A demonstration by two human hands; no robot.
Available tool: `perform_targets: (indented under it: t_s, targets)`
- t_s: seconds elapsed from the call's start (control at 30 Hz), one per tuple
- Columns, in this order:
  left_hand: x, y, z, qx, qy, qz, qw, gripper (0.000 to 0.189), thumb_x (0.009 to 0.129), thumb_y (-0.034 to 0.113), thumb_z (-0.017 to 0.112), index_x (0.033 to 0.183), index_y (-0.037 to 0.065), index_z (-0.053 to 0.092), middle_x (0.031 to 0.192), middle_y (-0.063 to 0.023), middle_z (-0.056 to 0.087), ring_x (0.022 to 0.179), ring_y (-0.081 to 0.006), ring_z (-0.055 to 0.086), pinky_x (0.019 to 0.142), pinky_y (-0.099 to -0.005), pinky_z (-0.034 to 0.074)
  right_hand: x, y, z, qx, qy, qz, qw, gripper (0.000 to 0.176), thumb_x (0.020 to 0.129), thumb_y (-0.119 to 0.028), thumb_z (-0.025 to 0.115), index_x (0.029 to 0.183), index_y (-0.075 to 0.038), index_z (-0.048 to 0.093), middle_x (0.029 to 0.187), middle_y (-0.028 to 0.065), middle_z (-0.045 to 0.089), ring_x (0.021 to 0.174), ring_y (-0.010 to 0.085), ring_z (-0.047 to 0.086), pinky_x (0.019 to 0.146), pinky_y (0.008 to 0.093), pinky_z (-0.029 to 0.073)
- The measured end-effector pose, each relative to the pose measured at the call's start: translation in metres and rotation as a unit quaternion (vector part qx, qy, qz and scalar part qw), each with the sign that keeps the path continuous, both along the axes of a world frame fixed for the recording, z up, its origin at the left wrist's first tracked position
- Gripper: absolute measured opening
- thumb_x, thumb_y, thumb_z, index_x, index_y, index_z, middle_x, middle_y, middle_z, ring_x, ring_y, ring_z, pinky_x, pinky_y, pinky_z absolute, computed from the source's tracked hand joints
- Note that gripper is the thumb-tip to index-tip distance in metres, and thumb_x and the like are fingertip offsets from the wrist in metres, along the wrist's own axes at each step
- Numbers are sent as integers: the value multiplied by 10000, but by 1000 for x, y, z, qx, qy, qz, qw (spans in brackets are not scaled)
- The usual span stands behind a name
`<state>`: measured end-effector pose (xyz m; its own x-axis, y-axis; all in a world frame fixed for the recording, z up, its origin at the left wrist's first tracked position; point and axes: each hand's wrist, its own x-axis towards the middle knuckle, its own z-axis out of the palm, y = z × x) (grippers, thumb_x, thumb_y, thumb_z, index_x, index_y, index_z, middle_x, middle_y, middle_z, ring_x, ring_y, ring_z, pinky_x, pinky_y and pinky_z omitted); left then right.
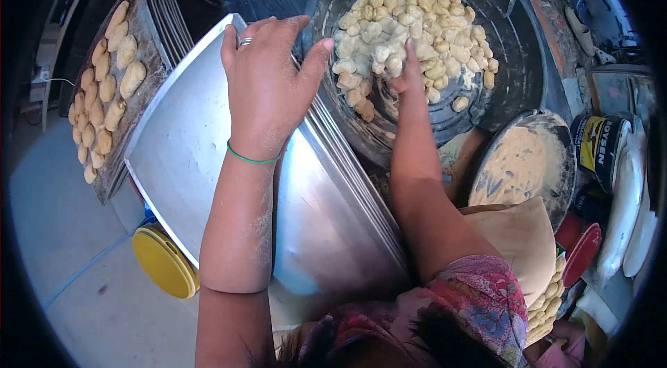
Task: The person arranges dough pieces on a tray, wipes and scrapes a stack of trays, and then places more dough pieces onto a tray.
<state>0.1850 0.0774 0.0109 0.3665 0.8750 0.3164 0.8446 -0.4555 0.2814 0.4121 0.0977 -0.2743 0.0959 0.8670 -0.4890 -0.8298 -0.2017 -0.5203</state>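
At the left, oblong dough pieces (132,80) lie in one layer on a dark tray (149,45), probably to keep their shape; next, the left hand (267,83) rests over the upper edge of the shiny metal tray (177,138), thumb spread, likely for support — whether it grips, I cannot tell. Well apart from it, the right hand (406,77) is sunk among dough lumps (431,17) heaped in the black basin (522,62), its fingers too buried to show if closed; the high wall presumably contains them — and a floury pan (566,159) sits just beside.
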Motion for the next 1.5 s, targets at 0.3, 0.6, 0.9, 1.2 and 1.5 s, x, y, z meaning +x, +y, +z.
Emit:
perform_targets:
  t_s: [0.3,0.6,0.9,1.2,1.5]
  targets:
    - [1,0,0,4,-11,-1,1000,388,887,375,636,1104,57,688,1057,-115,685,1131,-285,572,1131,-511,191,-14,33,-33,-113,-838,204,493,837,721,-511,761,1377,-94,451,1329,216,505,1173,385,554,959,538,446]
    - [-4,1,-2,10,-28,-8,1000,386,883,383,642,1099,66,693,1050,-105,691,1109,-281,583,1125,-525,200,85,-59,-47,-268,-814,177,484,923,751,-633,662,1476,-150,356,1416,211,400,1336,360,351,1046,598,300]
    - [-1,3,-3,7,-6,-3,1000,380,892,389,634,1104,80,696,1055,-95,695,1112,-256,584,1131,-529,194,-30,-61,-35,77,-859,257,435,599,779,-500,657,1290,-209,544,1238,144,521,1177,346,471,971,530,358]
    - [-2,5,-4,8,-13,-5,1000,389,883,383,637,1090,58,697,1025,-118,696,1103,-298,582,1127,-533,199,39,-39,-91,-176,-851,54,492,727,924,-542,449,1534,-210,232,1533,105,328,1410,326,298,1112,685,91]
    - [0,5,-2,-8,-15,0,1000,358,879,357,656,1090,72,706,1016,-87,704,1066,-247,597,1134,-506,190,-29,-30,-7,-9,-785,365,501,669,814,-527,624,1390,-220,475,1473,277,305,1300,459,410,1064,571,336]
